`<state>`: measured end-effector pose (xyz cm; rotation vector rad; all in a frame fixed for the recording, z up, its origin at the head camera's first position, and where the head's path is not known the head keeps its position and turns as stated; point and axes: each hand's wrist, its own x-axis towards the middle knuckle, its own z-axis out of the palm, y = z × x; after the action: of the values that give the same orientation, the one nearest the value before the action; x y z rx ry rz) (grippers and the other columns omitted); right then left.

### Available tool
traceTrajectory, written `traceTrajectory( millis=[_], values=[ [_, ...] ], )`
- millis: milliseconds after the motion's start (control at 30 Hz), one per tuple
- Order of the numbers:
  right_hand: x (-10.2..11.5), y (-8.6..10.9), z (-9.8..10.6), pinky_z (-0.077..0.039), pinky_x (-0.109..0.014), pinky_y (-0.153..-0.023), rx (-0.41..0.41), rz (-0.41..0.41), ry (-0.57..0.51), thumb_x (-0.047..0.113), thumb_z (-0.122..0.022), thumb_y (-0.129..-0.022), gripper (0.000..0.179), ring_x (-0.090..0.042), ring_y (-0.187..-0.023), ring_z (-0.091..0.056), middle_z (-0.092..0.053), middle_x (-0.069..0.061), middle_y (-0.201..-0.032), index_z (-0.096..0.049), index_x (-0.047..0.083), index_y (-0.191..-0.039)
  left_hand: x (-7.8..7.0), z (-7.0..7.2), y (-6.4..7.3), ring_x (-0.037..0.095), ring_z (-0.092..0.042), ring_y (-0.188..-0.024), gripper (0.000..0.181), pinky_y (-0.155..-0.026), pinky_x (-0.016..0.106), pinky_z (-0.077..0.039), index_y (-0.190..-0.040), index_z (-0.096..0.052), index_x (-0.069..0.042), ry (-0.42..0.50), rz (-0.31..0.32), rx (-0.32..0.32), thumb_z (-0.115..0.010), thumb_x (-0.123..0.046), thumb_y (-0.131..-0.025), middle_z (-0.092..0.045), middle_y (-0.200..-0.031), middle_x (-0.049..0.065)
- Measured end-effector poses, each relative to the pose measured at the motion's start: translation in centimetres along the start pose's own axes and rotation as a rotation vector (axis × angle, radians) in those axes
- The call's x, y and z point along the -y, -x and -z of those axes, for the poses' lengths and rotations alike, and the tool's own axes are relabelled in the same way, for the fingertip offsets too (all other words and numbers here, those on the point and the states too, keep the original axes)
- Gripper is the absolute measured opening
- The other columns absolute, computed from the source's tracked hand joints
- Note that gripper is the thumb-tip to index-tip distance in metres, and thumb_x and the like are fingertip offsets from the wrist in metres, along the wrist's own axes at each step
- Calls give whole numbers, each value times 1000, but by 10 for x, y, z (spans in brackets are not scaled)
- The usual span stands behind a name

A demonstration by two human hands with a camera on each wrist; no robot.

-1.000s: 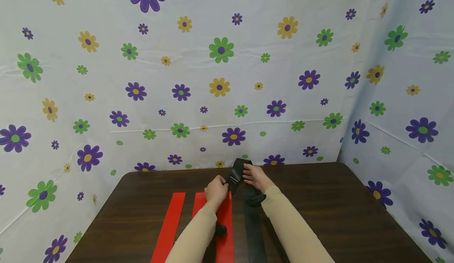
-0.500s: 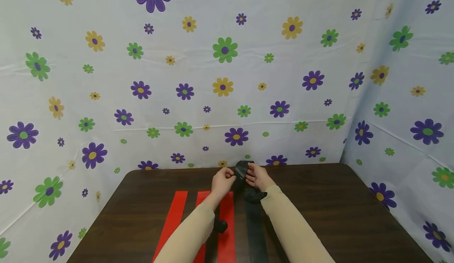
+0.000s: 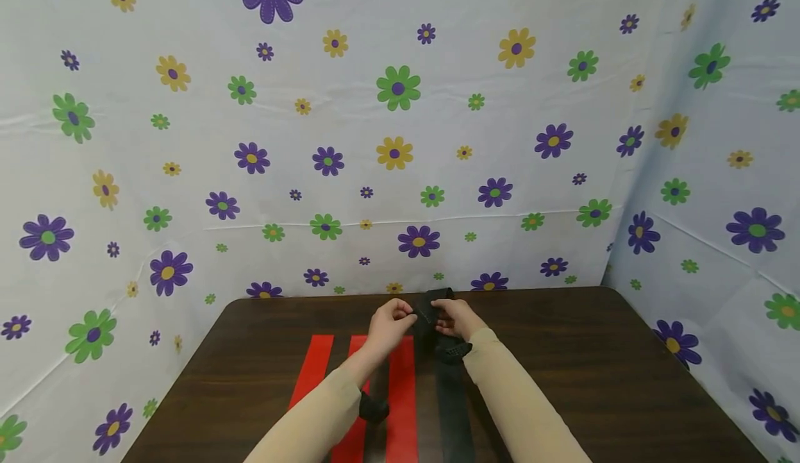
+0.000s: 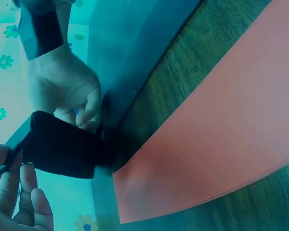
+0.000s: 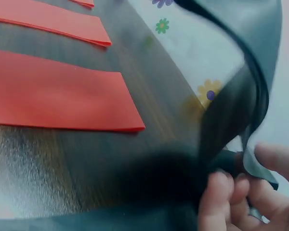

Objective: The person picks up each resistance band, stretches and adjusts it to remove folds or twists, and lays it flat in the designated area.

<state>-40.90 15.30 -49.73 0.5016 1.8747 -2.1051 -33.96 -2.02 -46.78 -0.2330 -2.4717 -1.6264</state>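
Near the table's far edge, a flat black rubbery band hangs bent between my two hands. My left hand pinches one edge of it between thumb and fingers; in the left wrist view that edge looks folded, and the band spans toward the other hand. On the other side, my right hand grips the band, thumb against fingers. The right wrist view has the band curving up in a loop above the right hand. A second black strip lies flat below the right hand.
Three red strips lie on the dark wooden table: a left one, a middle one and a right one. Black straps circle the wrists. A flower-printed cloth hangs behind the table.
My left hand has lifted slightly and turned, taking the band's edge along. The band has bent, hiding its white print. My right hand has curled further over it. The head view has shifted slightly.
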Motion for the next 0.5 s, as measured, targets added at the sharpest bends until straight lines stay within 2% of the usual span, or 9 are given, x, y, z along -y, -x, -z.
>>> traceTrajectory(
  millis=[167, 300, 400, 500],
  values=[
    [0, 0, 5, -56, -29, -59, 54, -25, 114, 26, -66, -91, 36, -18, -60, -61, -57, -13, -80, -58, -6, -105, -5, 6, -2, 15, -47, -64, 11, -59, 29, -38, -93, -63, -3, 80, 16, -11, -70, -10, -87, -62, -73, 2],
    [3, 4, 10, -53, -23, -55, 120, -20, 191, 32, -62, -94, 37, -15, -57, -62, -60, -11, -75, -61, -6, -97, -10, 8, -6, 15, -49, -62, 13, -58, 28, -42, -96, -62, -1, 174, 39, -10, -69, -8, -87, -62, -74, 2],
    [5, 8, 14, -50, -19, -51, 218, -54, 224, 37, -57, -96, 43, -11, -54, -61, -61, -7, -68, -65, -5, -88, -15, 9, -10, 16, -51, -62, 15, -60, 30, -46, -98, -62, 2, 236, 53, -20, -69, -7, -87, -62, -76, 4],
    [5, 11, 15, -50, -17, -52, 352, -109, 241, 44, -49, -98, 53, -10, -54, -63, -65, -8, -69, -68, -4, -88, -19, 9, -13, 19, -55, -65, 15, -61, 29, -48, -99, -62, 2, 269, 71, -37, -68, -6, -88, -62, -78, 4]
  ],
)
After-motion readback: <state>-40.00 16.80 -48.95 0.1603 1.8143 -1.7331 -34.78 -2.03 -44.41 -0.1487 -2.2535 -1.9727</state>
